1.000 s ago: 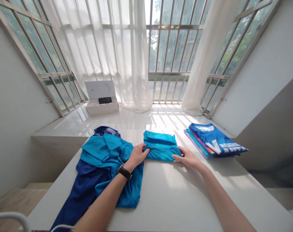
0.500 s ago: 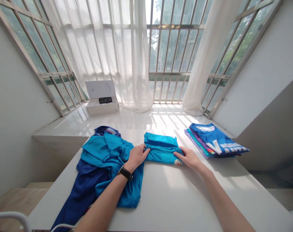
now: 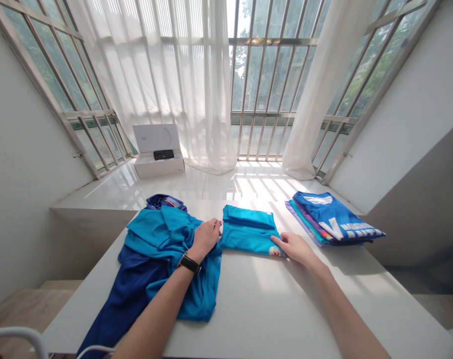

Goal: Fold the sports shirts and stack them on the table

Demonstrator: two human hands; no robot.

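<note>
A bright teal-blue garment [image 3: 248, 239], folded into a flat bundle with a groove across its middle, lies on the white table. It has a round printed badge at its near right corner. My right hand [image 3: 295, 247] grips that right end, thumb on top and the other fingers mostly hidden at the edge. Beside the bundle's left end is my left hand [image 3: 207, 238], wearing a black wristband; its fingers are curled together, and whether cloth is in them is hidden. Under and around the left wrist spreads a loose teal garment [image 3: 162, 229], over dark blue cloth [image 3: 136, 284].
At the right stands a stack of folded shirts [image 3: 334, 217], a blue printed one on top. A white open box [image 3: 159, 167] with a black device sits on the sill by the curtains [image 3: 207, 99]. A white curved bar [image 3: 17, 333] shows at the lower left.
My left hand has come off the folded garment and moved slightly left, its fingers curling. The right hand stays at the right end, and the badge there shows more fully.
</note>
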